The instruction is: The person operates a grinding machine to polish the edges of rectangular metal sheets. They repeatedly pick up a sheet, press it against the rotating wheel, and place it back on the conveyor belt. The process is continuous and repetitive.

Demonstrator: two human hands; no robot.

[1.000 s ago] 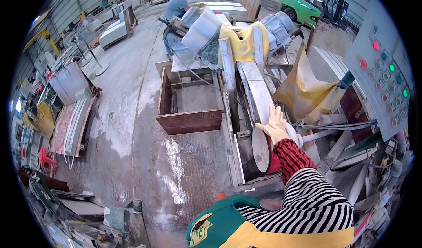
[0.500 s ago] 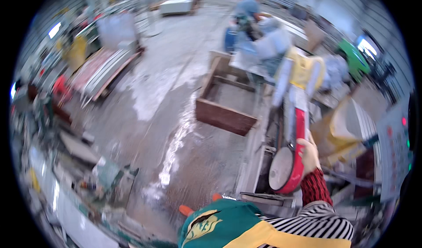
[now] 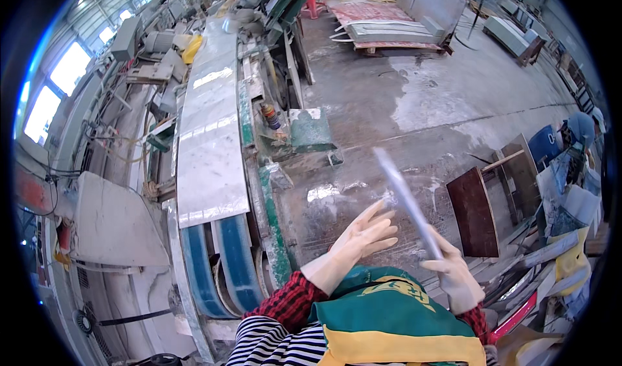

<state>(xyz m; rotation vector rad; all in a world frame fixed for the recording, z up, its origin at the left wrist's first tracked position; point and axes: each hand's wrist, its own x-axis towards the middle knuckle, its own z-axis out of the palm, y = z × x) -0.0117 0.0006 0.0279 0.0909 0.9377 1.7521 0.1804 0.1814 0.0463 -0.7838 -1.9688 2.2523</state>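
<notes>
My right hand (image 3: 456, 276), in a pale glove, is closed around the lower end of a long flat grey-white strip (image 3: 407, 197). Motion blurs the strip, so I cannot tell its material. It slants up and leftward, away from my body. To its left my left hand (image 3: 363, 236), gloved the same way, stands open with its fingers stretched out toward the strip. A small gap lies between those fingertips and the strip. Both hands are in front of my green and yellow apron (image 3: 395, 301).
At my left runs a conveyor with blue belts (image 3: 236, 262), bearing pale polished slabs (image 3: 214, 139). A spray can (image 3: 270, 116) stands beside it. A brown wooden box (image 3: 473, 213) sits on the floor to the right. Farther off, a pallet (image 3: 389, 29) carries stone pieces.
My view has swung left, from the red-edged machine part to the conveyor. My right hand has left that red edge and now holds the strip. My left hand has come into view.
</notes>
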